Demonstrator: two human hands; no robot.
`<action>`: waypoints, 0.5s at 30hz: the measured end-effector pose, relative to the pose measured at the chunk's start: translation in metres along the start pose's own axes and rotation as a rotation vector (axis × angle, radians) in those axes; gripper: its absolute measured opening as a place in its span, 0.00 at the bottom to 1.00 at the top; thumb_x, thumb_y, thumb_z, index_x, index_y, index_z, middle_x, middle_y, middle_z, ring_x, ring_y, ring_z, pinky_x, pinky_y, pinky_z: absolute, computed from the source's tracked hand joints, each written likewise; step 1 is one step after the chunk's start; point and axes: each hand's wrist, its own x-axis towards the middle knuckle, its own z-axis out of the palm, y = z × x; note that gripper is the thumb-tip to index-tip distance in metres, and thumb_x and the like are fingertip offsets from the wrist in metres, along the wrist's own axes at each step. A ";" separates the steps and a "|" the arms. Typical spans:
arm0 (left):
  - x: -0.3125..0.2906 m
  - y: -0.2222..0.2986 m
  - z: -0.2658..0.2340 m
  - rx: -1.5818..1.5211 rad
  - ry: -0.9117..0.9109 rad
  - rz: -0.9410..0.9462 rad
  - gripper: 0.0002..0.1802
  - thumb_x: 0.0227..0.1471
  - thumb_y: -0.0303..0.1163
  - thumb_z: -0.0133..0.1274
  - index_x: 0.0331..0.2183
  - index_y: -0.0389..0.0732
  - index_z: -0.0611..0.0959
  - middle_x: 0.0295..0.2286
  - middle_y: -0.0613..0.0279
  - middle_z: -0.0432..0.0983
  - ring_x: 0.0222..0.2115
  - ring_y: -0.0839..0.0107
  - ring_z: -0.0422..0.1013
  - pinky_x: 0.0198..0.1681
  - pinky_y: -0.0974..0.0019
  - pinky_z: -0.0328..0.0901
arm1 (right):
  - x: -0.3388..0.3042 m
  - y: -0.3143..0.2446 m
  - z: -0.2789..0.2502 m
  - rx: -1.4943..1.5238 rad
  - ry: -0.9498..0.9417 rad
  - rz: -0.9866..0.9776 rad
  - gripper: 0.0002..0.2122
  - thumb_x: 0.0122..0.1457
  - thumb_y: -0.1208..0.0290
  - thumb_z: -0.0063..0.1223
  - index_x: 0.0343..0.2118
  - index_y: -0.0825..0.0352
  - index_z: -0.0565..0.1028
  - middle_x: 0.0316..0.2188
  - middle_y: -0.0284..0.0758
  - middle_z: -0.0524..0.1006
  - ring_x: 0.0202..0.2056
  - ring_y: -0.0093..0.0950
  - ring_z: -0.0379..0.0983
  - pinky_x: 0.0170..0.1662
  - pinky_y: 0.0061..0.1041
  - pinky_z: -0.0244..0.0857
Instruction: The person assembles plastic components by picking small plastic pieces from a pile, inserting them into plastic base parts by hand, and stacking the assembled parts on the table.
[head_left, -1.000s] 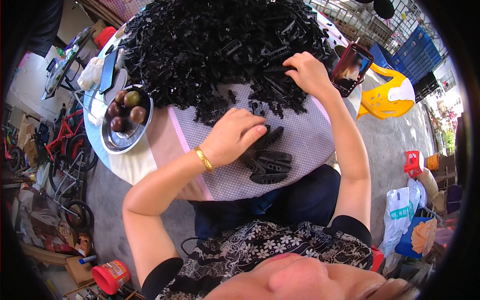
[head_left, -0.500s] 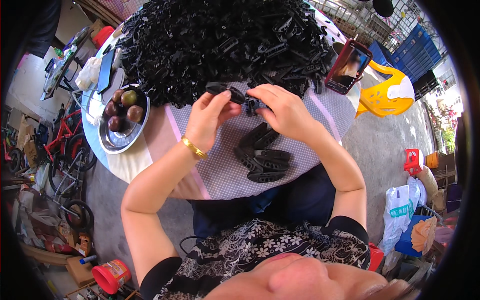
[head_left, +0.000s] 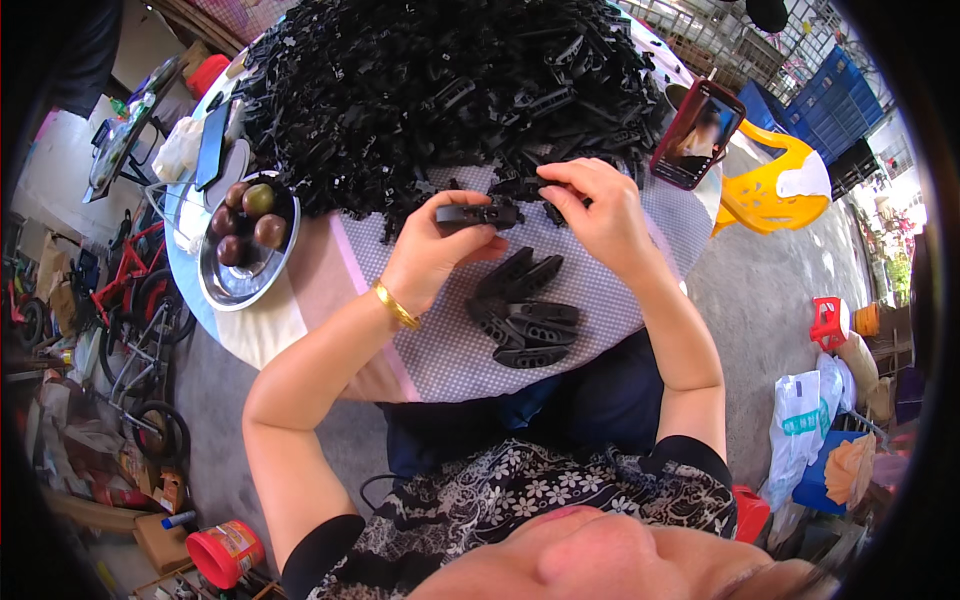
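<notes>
My left hand (head_left: 432, 250) grips a long black plastic part (head_left: 478, 216) between thumb and fingers, tilted so that its slotted side shows. To the right of it, my right hand (head_left: 600, 210) is closed in a pinch, thumb against fingertips. Whatever lies between those fingertips is too small to make out. Small black pieces lie just below them, at the edge of a big heap of black plastic parts (head_left: 430, 100). Nearer to me, several similar long black parts (head_left: 540, 325) rest in a loose cluster on the patterned tablecloth (head_left: 440, 340).
At the left of the round table stands a metal plate (head_left: 240, 290) of round dark fruit, with a blue phone (head_left: 212, 145) behind it. A phone in a red case (head_left: 698, 135) leans upright at the right. Beyond it is a yellow plastic chair (head_left: 770, 190).
The hands have drawn apart. My left hand has come slightly nearer and turned the black part; my right hand has moved right, away from it.
</notes>
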 end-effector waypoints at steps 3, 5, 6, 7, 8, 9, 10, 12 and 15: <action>-0.003 0.000 0.001 0.018 -0.019 -0.012 0.19 0.50 0.20 0.52 0.46 0.33 0.70 0.37 0.53 0.74 0.36 0.63 0.75 0.42 0.64 0.72 | -0.006 -0.022 0.001 0.154 -0.011 0.052 0.07 0.48 0.77 0.59 0.32 0.67 0.78 0.27 0.36 0.77 0.28 0.32 0.73 0.30 0.26 0.66; -0.004 0.000 0.003 0.020 -0.026 -0.016 0.19 0.50 0.20 0.52 0.46 0.33 0.70 0.37 0.53 0.74 0.36 0.63 0.75 0.42 0.64 0.72 | -0.010 -0.023 0.003 0.200 -0.005 -0.036 0.07 0.47 0.78 0.60 0.31 0.67 0.78 0.26 0.35 0.78 0.28 0.31 0.73 0.30 0.25 0.67; -0.004 0.000 0.004 0.022 -0.033 -0.022 0.19 0.50 0.20 0.53 0.46 0.32 0.70 0.37 0.53 0.74 0.35 0.63 0.75 0.42 0.64 0.72 | -0.010 -0.023 0.004 0.201 -0.005 -0.037 0.07 0.47 0.78 0.60 0.31 0.67 0.78 0.26 0.35 0.78 0.28 0.31 0.73 0.30 0.25 0.67; -0.004 0.000 0.004 0.023 -0.030 -0.022 0.19 0.50 0.20 0.53 0.46 0.32 0.70 0.37 0.53 0.74 0.35 0.63 0.75 0.42 0.64 0.72 | -0.009 -0.024 0.005 0.184 0.017 -0.127 0.07 0.46 0.78 0.60 0.30 0.68 0.78 0.27 0.35 0.78 0.28 0.31 0.73 0.31 0.25 0.67; -0.004 0.000 0.004 0.017 -0.045 -0.025 0.19 0.50 0.20 0.53 0.46 0.32 0.71 0.37 0.53 0.74 0.36 0.63 0.75 0.42 0.64 0.72 | -0.009 -0.025 0.007 0.166 0.039 -0.218 0.07 0.45 0.79 0.60 0.30 0.68 0.78 0.27 0.35 0.78 0.28 0.31 0.73 0.31 0.25 0.68; -0.005 0.000 0.005 0.012 -0.059 -0.027 0.19 0.50 0.20 0.53 0.46 0.32 0.71 0.37 0.54 0.74 0.36 0.64 0.75 0.42 0.65 0.72 | -0.009 -0.025 0.010 0.168 0.059 -0.244 0.08 0.44 0.79 0.61 0.30 0.68 0.78 0.26 0.35 0.78 0.28 0.32 0.74 0.32 0.26 0.68; -0.004 -0.001 0.005 0.012 -0.057 -0.027 0.19 0.50 0.20 0.53 0.46 0.32 0.71 0.37 0.54 0.74 0.36 0.64 0.75 0.42 0.65 0.72 | -0.009 -0.023 0.011 0.169 0.058 -0.245 0.08 0.44 0.79 0.61 0.30 0.68 0.78 0.26 0.35 0.78 0.28 0.32 0.74 0.32 0.26 0.68; -0.004 -0.001 0.005 0.031 -0.101 -0.041 0.19 0.50 0.20 0.53 0.46 0.33 0.71 0.36 0.55 0.75 0.36 0.64 0.75 0.42 0.66 0.72 | -0.009 -0.021 0.014 0.171 0.059 -0.330 0.08 0.43 0.80 0.61 0.30 0.67 0.78 0.27 0.35 0.78 0.28 0.32 0.73 0.32 0.26 0.69; -0.005 -0.001 0.005 0.057 -0.118 -0.042 0.20 0.50 0.20 0.53 0.46 0.33 0.71 0.35 0.55 0.76 0.36 0.65 0.75 0.42 0.66 0.72 | -0.010 -0.020 0.014 0.093 0.053 -0.414 0.10 0.40 0.80 0.60 0.30 0.68 0.78 0.29 0.35 0.78 0.29 0.32 0.73 0.32 0.26 0.69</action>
